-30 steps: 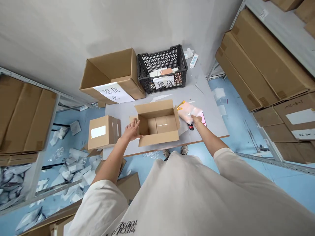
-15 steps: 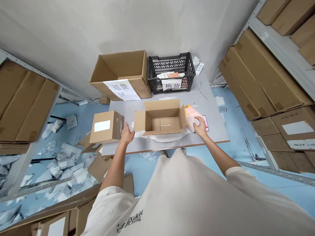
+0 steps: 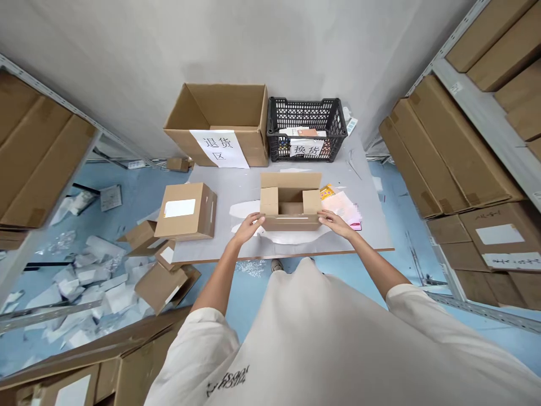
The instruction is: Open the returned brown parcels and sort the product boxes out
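Observation:
A small cardboard box [image 3: 291, 223] sits near the front edge of the table. Its two side flaps are turned inward and its back flap stands up; only part of the inside shows between them. At the box's left front corner, my left hand [image 3: 250, 225] has its fingers closed on the cardboard. My right hand [image 3: 335, 221] grips the right front corner the same way. Just beyond that hand lie a pinkish paper sheet [image 3: 341, 204], an orange-yellow packet [image 3: 326, 192] and a phone with a pink edge [image 3: 357, 226], mostly covered. White backing paper [image 3: 276, 235] is spread under the box.
A taped carton with a white label [image 3: 186, 210] stands at the table's left. Behind are a large open carton [image 3: 177, 135] and a black plastic crate [image 3: 275, 148] holding small packages. Shelves of cartons [image 3: 448, 152] flank both sides; crumpled packaging [image 3: 101, 270] litters the floor left.
My left hand has moved right, from beside the labelled carton to the open box. My right hand has left the pinkish paper for the box's other corner. The side flaps have folded inward.

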Available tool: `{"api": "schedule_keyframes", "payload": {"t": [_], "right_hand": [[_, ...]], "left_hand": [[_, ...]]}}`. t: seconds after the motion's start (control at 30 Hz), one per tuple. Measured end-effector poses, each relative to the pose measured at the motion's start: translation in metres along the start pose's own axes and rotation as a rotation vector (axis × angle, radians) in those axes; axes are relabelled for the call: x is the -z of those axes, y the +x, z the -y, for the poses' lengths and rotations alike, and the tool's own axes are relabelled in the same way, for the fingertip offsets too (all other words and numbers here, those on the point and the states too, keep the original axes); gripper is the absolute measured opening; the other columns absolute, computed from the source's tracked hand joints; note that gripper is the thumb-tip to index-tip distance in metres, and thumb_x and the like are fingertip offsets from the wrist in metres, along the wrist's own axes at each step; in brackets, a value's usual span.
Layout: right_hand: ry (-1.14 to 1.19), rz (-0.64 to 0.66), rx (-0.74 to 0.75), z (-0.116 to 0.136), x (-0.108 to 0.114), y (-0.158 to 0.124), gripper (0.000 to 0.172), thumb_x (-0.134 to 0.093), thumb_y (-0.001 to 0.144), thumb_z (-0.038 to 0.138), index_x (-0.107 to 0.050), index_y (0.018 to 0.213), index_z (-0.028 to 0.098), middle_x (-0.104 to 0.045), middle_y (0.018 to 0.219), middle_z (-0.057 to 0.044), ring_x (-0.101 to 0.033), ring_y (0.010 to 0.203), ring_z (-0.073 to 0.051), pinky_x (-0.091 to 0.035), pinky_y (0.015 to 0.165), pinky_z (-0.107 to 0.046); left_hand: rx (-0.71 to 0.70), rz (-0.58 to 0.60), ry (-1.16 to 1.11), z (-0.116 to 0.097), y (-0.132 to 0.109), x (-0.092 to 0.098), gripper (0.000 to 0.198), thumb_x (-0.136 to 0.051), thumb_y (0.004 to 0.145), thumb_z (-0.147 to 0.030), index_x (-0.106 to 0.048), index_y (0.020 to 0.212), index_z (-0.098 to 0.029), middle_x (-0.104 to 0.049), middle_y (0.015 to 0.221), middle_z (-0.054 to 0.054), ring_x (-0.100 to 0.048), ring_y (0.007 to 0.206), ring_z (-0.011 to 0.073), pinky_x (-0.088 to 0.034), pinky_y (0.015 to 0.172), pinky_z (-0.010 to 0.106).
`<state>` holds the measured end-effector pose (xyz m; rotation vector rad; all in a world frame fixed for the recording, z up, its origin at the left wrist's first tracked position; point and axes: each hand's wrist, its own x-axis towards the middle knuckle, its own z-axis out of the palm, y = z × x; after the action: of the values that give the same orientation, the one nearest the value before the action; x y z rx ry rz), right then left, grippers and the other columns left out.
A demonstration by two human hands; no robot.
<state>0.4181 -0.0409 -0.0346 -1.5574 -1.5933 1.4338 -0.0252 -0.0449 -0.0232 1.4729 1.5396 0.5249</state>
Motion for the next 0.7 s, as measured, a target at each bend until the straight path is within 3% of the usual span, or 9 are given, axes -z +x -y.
{"api": "schedule_keyframes", "payload": {"t": [0.07,0.17,0.37,0.53,0.7], "right_hand": [[0.032,-0.129,-0.023,-0.001,-0.01,0.007,0.07,-0.078,0.087,0.077,-0.075,0.135,0.027,-0.074,0.144,-0.014,-0.072,0.131,-0.033,-0.059,0.116,-0.053],[0.004,-0.322,-0.105,-0.001,-0.023,0.017,0.076,-0.082,0.082,0.073,-0.069,0.138,0.023,-0.078,0.132,-0.015,-0.078,0.111,-0.03,-0.066,0.104,-0.052],[-0.153,-0.387,-0.132,0.013,-0.031,0.02,0.042,-0.072,0.09,0.056,-0.082,0.115,0.024,-0.086,0.119,-0.012,-0.08,0.117,-0.036,-0.061,0.11,-0.053],[-0.115,-0.438,0.024,0.044,-0.029,0.03,0.053,-0.068,0.094,0.055,-0.082,0.129,0.019,-0.086,0.125,-0.012,-0.08,0.113,-0.034,-0.063,0.107,-0.049],[-0.157,-0.398,0.155,0.089,-0.044,0.081,0.057,-0.065,0.099,0.058,-0.08,0.138,0.02,-0.084,0.131,-0.012,-0.078,0.116,-0.033,-0.062,0.108,-0.048]], "left_hand": [[0.009,-0.121,-0.03,0.0,0.011,-0.012,0.05,-0.06,0.103,-0.058,-0.076,0.131,-0.021,-0.071,0.147,0.015,-0.068,0.138,0.032,-0.057,0.116,0.047],[0.049,-0.253,-0.012,-0.002,0.02,-0.028,0.051,-0.067,0.099,-0.042,-0.066,0.144,-0.019,-0.076,0.135,0.016,-0.077,0.115,0.0297,-0.062,0.105,0.047],[0.003,-0.3,0.164,-0.008,0.021,-0.04,0.041,-0.055,0.104,-0.033,-0.072,0.137,-0.016,-0.077,0.127,0.019,-0.076,0.117,0.0354,-0.059,0.109,0.052],[-0.124,-0.439,0.131,-0.013,0.019,-0.016,0.047,-0.054,0.109,-0.038,-0.068,0.149,-0.018,-0.074,0.134,0.018,-0.074,0.121,0.0328,-0.06,0.11,0.049],[-0.142,-0.597,0.088,-0.01,0.023,0.028,0.05,-0.052,0.112,-0.043,-0.066,0.153,-0.02,-0.07,0.138,0.017,-0.073,0.121,0.0301,-0.064,0.103,0.043]]}}
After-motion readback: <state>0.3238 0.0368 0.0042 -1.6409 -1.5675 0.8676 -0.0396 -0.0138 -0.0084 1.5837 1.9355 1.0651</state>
